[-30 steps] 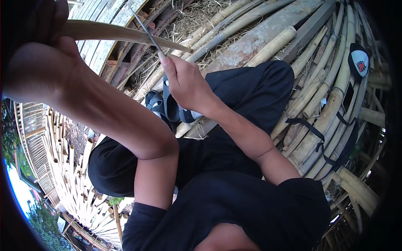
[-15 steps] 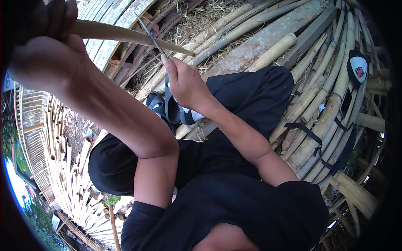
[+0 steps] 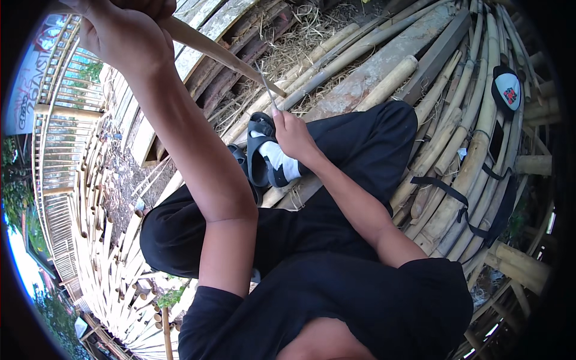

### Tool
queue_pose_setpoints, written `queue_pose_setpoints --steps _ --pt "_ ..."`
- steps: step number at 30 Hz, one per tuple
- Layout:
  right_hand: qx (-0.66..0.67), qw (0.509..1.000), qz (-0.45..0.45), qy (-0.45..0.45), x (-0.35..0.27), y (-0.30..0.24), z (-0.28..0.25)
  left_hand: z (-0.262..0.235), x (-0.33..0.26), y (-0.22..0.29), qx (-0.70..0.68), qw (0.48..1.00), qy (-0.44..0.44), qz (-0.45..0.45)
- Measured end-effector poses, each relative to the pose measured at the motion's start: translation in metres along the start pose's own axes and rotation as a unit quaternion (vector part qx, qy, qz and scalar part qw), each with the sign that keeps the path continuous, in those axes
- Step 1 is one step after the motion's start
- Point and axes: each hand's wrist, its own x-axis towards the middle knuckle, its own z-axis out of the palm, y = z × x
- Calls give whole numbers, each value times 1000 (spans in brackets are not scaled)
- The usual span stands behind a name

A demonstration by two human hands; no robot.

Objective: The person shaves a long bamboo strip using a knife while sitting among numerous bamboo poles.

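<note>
The person sits on a stack of bamboo poles (image 3: 474,156), legs crossed, black sandals (image 3: 264,159) on the feet. The left hand (image 3: 123,30) is raised at the upper left, fingers closed around the thick end of a bamboo strip (image 3: 222,54) that slants down toward the right. The right hand (image 3: 294,135), fingers wrapped on a knife (image 3: 265,84), sets the thin blade against the strip's far tip. Against half a second ago, the left hand has lifted higher and the right hand has dropped lower, so the blade now meets the very end of the strip; the shaving stroke looks nearly run out. A cap (image 3: 507,90) lies on the poles at the right edge.
</note>
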Motion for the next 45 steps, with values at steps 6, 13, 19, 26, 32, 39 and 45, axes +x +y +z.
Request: queue_pose_setpoints --steps 6,13,19,26,32,39,45 --pt "49 993 -101 -21 15 -75 -25 -4 18 -17 -135 991 22 9" --pt "-15 991 -102 82 29 -20 10 -20 24 -32 -265 959 -75 -60" --pt "-22 997 -76 -7 23 -55 -8 -25 10 -14 -151 988 13 -26" --pt "-9 996 -84 12 39 -40 12 -30 23 -12 -56 998 -9 -36" --pt "-37 990 -139 9 33 -96 -4 -49 23 -17 -69 996 -15 -59" --pt "37 987 129 -93 40 -29 6 -48 35 -27 -158 986 12 -47" --pt "-3 995 -100 16 23 -93 -7 -31 29 -24 -148 988 -10 -40"
